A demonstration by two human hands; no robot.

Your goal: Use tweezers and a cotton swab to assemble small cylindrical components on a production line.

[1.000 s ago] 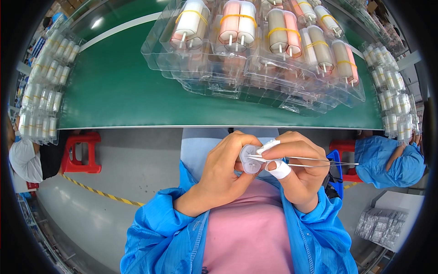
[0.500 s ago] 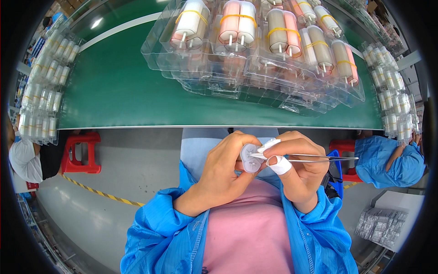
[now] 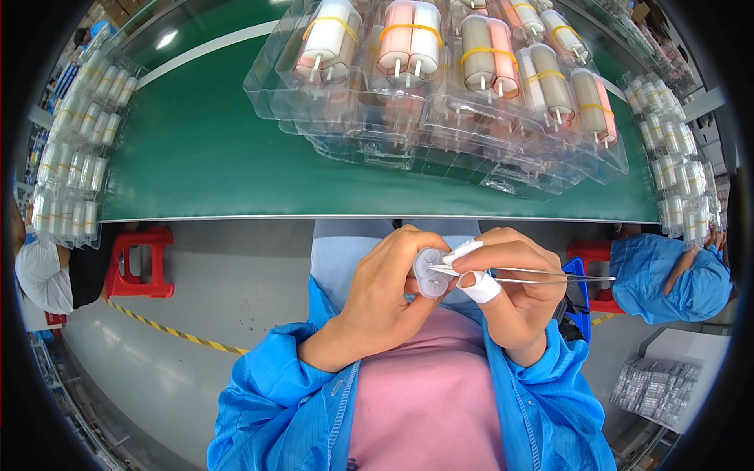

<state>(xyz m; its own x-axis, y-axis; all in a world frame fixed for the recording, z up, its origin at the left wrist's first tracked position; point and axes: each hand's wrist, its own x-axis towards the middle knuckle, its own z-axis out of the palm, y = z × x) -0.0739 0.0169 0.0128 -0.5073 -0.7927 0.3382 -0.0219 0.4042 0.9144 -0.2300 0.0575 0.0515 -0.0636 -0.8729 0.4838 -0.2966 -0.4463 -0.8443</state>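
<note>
My left hand (image 3: pixel 383 284) is closed round a small translucent plastic piece (image 3: pixel 431 275), its rounded end turned toward my right hand. White tape wraps the thumb and a fingertip of my right hand (image 3: pixel 514 275), which pinches a pair of metal tweezers (image 3: pixel 542 276). The tweezers' tips reach into the end face of the plastic piece, and their arms stick out to the right. Whether the tips grip anything is too small to tell. Both hands are held over my lap, just off the near edge of the green table (image 3: pixel 196 157).
Stacked clear trays (image 3: pixel 369 118) at the back right hold several banded white, pink and grey tubes (image 3: pixel 410 35). More such tubes line the left (image 3: pixel 75 188) and right (image 3: pixel 682 188) sides. Red stools (image 3: pixel 141 263) and seated people (image 3: pixel 671 275) flank me. A white box (image 3: pixel 667 377) stands lower right.
The tweezers' arms stand slightly further apart and have tilted a little. Both hands have stayed almost where they were, the plastic piece still in the left.
</note>
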